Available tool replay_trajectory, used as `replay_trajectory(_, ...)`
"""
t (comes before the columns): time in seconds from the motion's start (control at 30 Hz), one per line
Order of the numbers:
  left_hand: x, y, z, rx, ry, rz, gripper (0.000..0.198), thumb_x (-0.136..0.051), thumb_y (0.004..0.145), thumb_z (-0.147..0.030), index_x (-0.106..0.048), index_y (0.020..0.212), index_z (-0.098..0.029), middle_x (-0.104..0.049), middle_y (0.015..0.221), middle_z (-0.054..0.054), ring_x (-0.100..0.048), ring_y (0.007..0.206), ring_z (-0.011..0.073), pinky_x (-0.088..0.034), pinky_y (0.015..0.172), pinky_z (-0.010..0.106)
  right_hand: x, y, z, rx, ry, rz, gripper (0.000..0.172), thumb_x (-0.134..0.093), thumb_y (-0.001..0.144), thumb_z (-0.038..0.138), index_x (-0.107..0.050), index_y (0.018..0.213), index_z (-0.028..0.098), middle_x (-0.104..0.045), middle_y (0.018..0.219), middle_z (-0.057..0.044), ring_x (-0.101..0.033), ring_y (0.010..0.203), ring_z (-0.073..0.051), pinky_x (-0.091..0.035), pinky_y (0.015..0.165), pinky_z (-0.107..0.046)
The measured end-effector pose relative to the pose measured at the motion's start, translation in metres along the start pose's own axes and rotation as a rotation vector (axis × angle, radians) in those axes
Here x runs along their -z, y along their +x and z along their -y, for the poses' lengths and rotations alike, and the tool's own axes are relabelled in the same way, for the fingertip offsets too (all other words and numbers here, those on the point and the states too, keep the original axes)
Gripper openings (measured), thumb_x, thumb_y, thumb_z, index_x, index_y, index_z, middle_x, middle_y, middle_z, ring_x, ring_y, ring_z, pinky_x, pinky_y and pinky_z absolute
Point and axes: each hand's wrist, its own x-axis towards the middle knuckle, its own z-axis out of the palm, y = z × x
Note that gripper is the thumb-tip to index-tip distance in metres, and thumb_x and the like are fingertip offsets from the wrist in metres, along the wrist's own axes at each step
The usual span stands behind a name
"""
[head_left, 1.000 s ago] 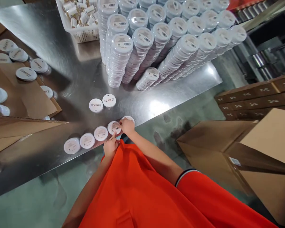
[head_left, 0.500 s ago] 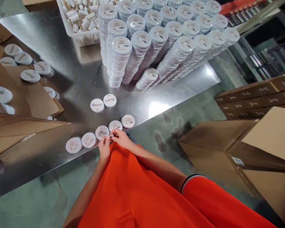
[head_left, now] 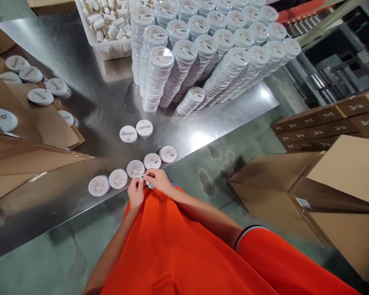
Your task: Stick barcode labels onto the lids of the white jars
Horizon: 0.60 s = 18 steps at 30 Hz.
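My left hand (head_left: 135, 193) and my right hand (head_left: 160, 180) meet at the table's front edge, just in front of my orange shirt. Thumb and fingers of both are pinched on a small white label strip (head_left: 148, 182), which looks printed; its details are too small to read. Right behind them, a slanting row of round white tubs (head_left: 135, 169) lies along the edge, faces with small print and barcodes turned up. Farther back, two round tubs with "beauty" print, one (head_left: 128, 134) at left and one (head_left: 144, 128) at right, lie side by side.
Tall stacks of wrapped tubs (head_left: 184, 51) stand on the metal table (head_left: 107, 106), beside a white basket (head_left: 113, 51) of small bottles. An open carton (head_left: 58, 123) with tubs is at left. Another open carton (head_left: 264, 188) and stacked boxes (head_left: 322, 127) stand at right.
Between my fingers, more of the white strip shows now, and the hands have tilted slightly. The view has shifted a little; the tubs stay in place.
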Motion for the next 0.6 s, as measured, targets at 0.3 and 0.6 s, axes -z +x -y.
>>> replay_trajectory(0.3, 0.029, 0.005, 0.016, -0.190, 0.714, 0.131, 0.027, -0.046, 0.093, -0.031, -0.063, 0.076, -0.021, -0.072, 0.119, 0.010, -0.067, 0.082, 0.0199, -0.047, 0.072, 0.030, -0.015, 0.029, -0.009, -0.115, -0.220, -0.182, 0.013, -0.064, 0.083, 0.022, -0.070, 0.072, 0.017, -0.064, 0.076, -0.002, -0.057, 0.074, -0.014, -0.042, 0.073, -0.025)
replay_trajectory(0.6, 0.021, 0.008, 0.018, -0.148, 1.116, 0.336, 0.033, -0.039, 0.098, -0.034, -0.068, 0.100, -0.019, -0.045, 0.153, 0.009, -0.070, 0.091, 0.0225, -0.051, 0.080, 0.035, -0.029, 0.043, 0.007, -0.246, -0.607, -0.093, 0.017, -0.061, 0.088, 0.027, -0.076, 0.088, 0.020, -0.066, 0.105, -0.008, -0.056, 0.097, -0.021, -0.041, 0.084, -0.030)
